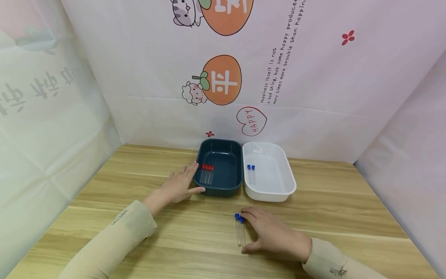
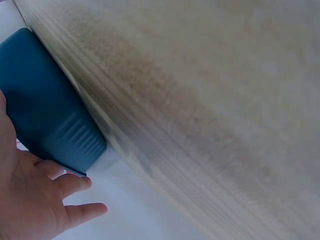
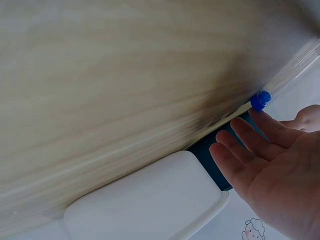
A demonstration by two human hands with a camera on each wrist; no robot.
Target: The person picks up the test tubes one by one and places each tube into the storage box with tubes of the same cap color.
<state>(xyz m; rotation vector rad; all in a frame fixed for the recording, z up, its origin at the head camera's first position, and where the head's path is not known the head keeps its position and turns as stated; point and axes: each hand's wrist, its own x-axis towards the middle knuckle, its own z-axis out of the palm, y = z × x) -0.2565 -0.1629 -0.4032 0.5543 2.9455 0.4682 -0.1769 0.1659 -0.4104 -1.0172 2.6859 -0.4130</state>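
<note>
My left hand [image 1: 179, 185] rests its spread, fairly straight fingers against the left side of a dark teal tray [image 1: 226, 190]. In that tray lie several red-capped test tubes [image 1: 207, 175]. Two clear test tubes with blue caps [image 1: 238, 232] lie side by side on the table before the trays. Over the nearer one, my right hand [image 1: 273, 232] pinches lengthwise, index fingertip at the cap and thumb at the bottom end. From the right wrist, the index finger touches the blue cap [image 3: 260, 100]; the thumb is out of that view.
A white tray [image 1: 270, 197] stands against the teal one's right side, with two blue-capped test tubes [image 1: 251, 174] inside. Both trays sit on a wood-grain table [image 1: 195, 240] near a printed cloth backdrop [image 1: 306, 131]. Cloth walls rise at left and right.
</note>
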